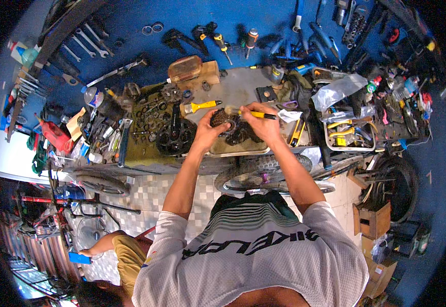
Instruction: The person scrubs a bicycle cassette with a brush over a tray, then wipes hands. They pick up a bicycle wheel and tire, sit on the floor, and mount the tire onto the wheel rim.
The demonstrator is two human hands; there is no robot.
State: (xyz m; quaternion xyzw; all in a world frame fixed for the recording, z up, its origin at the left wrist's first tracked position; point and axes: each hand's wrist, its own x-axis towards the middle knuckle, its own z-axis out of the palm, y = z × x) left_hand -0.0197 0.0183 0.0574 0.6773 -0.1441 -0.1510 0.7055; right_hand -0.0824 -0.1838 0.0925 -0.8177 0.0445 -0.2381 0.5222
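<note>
In my left hand [210, 134] is a dark, toothed bicycle cassette [220, 118], gripped with the thumb along its near side. My right hand [263, 125] is closed around a brush [258, 114] with a yellow and black handle; its pale bristles point left, at the cassette's upper edge. Both hands are over a shallow tray [238, 153], where dark parts [242, 136] lie partly hidden beneath them. A second yellow-handled brush [202, 106] rests on the bench just beyond my left hand.
Left of the tray, a black crankset [174, 137] and several small parts lie on an olive cloth [136, 157]. A tray [349, 148] of yellow-handled tools stands right. Tools hang on the blue wall [182, 15]. A wheel [233, 179] is below the bench; another person's hand [85, 252] holds a blue phone.
</note>
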